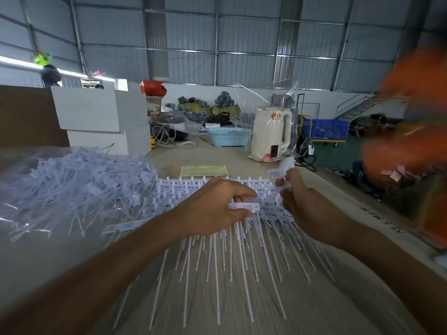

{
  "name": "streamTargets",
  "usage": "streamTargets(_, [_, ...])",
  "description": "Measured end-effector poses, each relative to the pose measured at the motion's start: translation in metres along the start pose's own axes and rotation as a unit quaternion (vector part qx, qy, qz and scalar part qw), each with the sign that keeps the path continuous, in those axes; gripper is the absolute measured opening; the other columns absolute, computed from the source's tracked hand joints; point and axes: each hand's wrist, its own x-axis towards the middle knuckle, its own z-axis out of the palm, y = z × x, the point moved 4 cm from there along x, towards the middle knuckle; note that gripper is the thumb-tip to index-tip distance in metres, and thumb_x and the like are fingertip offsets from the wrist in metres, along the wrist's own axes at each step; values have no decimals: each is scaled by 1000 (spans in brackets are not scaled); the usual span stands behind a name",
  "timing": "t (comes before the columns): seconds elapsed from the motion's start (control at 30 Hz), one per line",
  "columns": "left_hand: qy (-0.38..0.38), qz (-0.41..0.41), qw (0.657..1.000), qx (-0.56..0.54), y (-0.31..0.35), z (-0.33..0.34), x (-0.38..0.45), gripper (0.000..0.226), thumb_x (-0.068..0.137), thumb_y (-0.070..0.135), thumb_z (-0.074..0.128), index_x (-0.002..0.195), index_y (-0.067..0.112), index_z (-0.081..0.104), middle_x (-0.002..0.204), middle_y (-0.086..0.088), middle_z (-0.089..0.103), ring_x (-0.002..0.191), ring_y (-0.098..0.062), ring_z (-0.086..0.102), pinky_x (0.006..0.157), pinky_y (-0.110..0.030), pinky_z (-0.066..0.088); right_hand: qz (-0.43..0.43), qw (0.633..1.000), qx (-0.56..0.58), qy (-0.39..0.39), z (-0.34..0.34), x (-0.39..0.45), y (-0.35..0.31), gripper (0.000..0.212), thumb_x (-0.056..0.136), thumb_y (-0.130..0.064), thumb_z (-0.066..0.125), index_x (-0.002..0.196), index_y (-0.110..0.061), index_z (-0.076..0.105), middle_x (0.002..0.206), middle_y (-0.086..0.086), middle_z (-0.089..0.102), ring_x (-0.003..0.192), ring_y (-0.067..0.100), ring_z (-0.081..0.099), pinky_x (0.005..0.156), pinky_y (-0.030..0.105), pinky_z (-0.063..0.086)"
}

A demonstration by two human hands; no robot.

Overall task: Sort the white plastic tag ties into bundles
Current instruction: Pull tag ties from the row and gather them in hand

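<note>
so the fanned row of white plastic tag ties (229, 250) lies on the pale wooden table (314, 310), thin tails nearest the camera, flat heads further back. left hand (212, 206) pinches one white tag head (244, 206) right over that row, right hand (307, 206) grips a few more white tags (278, 175) at the row's right end. left of the row sits a loose heap of ties in clear plastic (72, 184), behind it a yellow paper slip (204, 170), then a cream electric kettle (271, 134)

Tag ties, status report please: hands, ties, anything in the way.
Left hand pinching tie head. Right hand gripping ties. Combed row on table, loose pile left. Nothing blocking.
</note>
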Motion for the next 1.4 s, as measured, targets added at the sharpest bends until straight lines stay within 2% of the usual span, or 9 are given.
streamTargets(0.1, [5,-26,999,-36,-3,0,-1,44,88,26,76,130,25,64,97,12,71,90,2,62,74,-4,42,-1,996,-82,-19,0,-1,-2,26,104,-9,41,121,-28,39,106,-9,60,73,9,55,63,37,49])
streamTargets(0.23, [30,-57,996,-64,-4,2,1,53,87,26,77,136,25,58,91,13,72,87,2,63,71,-5,43,-34,999,2,-35,4,-1,-12,25,103,-10,42,116,-28,32,67,-5,51,51,9,40,52,33,28])
streamTargets(0.33, [31,-44,998,-43,-2,4,1,23,88,20,75,109,15,74,82,8,71,77,-5,63,76,-29,51,-60,997,31,-31,8,-3,-22,34,102,-7,45,122,-26,26,64,8,50,50,15,40,52,34,29])
streamTargets(0.43, [39,-40,998,-30,-2,3,0,16,90,25,72,96,10,74,79,1,68,76,-12,61,78,-37,48,-53,997,56,12,7,-2,-26,44,103,-13,46,138,-23,22,73,-11,59,61,10,56,56,28,40])
streamTargets(0.53, [33,-11,999,5,3,2,0,19,93,25,69,102,8,70,83,-2,65,79,-16,58,75,-34,45,-23,999,32,21,3,2,-22,5,104,-22,46,107,-25,49,60,-8,60,57,4,57,54,23,38])
streamTargets(0.63, [16,10,1000,19,9,4,0,26,94,24,67,115,9,68,85,-3,65,80,-16,55,73,-33,42,12,997,48,53,-3,4,-14,32,105,-24,46,75,-23,60,55,-4,66,46,5,56,54,12,37])
streamTargets(0.9, [72,-29,994,-80,7,-3,-1,41,90,30,73,129,30,62,98,12,71,89,-3,66,83,-31,55,183,932,280,139,-2,4,0,44,104,-35,48,70,-7,58,45,-6,46,39,5,38,41,15,32])
streamTargets(1.13, [91,-19,992,-89,7,-3,-1,24,89,29,75,110,25,65,97,9,71,92,-3,66,78,-34,56,250,872,406,109,2,-1,-13,32,106,-33,43,84,-14,58,53,-1,44,41,11,29,40,21,24])
streamTargets(1.4, [99,3,989,-110,7,-4,-3,25,86,25,78,98,24,56,91,11,69,86,-11,68,71,-41,56,243,863,442,-7,12,-1,-26,34,91,-46,66,80,-14,70,53,-5,31,45,11,24,43,24,21])
